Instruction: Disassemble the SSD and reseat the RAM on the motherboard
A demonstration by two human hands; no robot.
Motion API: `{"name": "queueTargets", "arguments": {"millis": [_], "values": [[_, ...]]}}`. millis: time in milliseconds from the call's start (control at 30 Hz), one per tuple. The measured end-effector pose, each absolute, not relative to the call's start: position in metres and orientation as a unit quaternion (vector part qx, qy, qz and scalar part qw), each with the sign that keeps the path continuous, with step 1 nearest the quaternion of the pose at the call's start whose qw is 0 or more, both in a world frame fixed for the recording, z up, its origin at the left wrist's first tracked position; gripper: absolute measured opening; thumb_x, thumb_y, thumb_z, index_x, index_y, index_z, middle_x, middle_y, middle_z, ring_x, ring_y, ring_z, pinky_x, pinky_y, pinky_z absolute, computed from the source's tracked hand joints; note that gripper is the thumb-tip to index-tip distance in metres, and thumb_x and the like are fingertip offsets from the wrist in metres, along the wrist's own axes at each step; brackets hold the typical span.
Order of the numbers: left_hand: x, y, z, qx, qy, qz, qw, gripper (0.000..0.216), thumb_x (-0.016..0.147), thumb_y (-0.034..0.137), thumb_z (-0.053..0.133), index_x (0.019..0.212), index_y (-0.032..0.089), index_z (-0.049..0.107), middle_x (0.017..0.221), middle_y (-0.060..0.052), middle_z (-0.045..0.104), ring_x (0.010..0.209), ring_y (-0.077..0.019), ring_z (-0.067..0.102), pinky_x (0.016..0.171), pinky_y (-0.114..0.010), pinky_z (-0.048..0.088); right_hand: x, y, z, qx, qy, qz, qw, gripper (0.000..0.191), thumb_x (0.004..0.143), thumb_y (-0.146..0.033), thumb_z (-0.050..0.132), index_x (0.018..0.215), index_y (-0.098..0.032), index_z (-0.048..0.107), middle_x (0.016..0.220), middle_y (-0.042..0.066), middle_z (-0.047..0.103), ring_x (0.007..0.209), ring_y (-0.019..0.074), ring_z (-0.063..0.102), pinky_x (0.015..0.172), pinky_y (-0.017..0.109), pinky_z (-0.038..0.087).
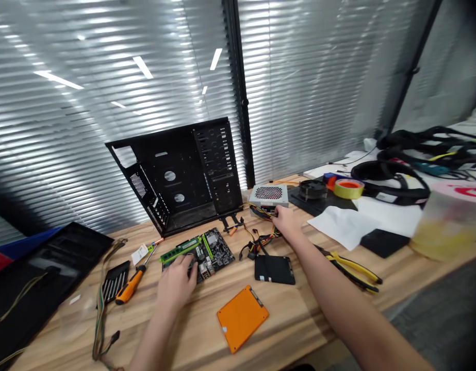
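My left hand (178, 281) rests over the near left part of the motherboard (218, 250), its thumb apart from its fingers. The fingertips are partly hidden. Beside them, a green memory stick (181, 249) lies along the board's left side. My right hand (287, 221) reaches to the front of the grey power supply (268, 194), with its fingers closed around the power supply cables (261, 212). More of that coloured cable bundle (263, 241) spreads on the table below. Close to my right forearm lies a black drive (274, 269), and an orange drive (242, 317) sits nearer me.
Behind the board stands an open black computer case (183, 175). An orange screwdriver (131, 286), a bit set (116, 281) and a ribbon of wires (100, 309) lie left. Yellow pliers (356, 268), a cooling fan (313, 189), tape (349, 188) and a plastic tub (446, 221) are right.
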State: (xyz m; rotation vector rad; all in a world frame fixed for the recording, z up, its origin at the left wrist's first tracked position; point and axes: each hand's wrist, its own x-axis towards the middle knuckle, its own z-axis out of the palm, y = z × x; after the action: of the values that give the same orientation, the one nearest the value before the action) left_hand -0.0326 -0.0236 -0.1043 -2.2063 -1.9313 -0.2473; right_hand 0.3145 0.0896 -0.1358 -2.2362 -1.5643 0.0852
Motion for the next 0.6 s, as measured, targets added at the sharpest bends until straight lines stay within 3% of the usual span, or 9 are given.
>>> {"name": "queueTargets", "arguments": {"millis": [600], "values": [[-0.029,-0.027,-0.103,-0.741,-0.661,-0.071,0.093,0.035,0.095,0.033,0.034,0.112,0.02,0.061,0.113,-0.009,0.065,0.096,-0.0251,0.065,0.082,-0.036,0.05,0.313,0.101,-0.14,-0.816,-0.537,0.034,0.211,0.022,0.088,-0.03,0.049,0.102,-0.02,0.062,0.099,0.012,0.067,0.096,0.0261,0.064,0.072,0.033,0.046]]}}
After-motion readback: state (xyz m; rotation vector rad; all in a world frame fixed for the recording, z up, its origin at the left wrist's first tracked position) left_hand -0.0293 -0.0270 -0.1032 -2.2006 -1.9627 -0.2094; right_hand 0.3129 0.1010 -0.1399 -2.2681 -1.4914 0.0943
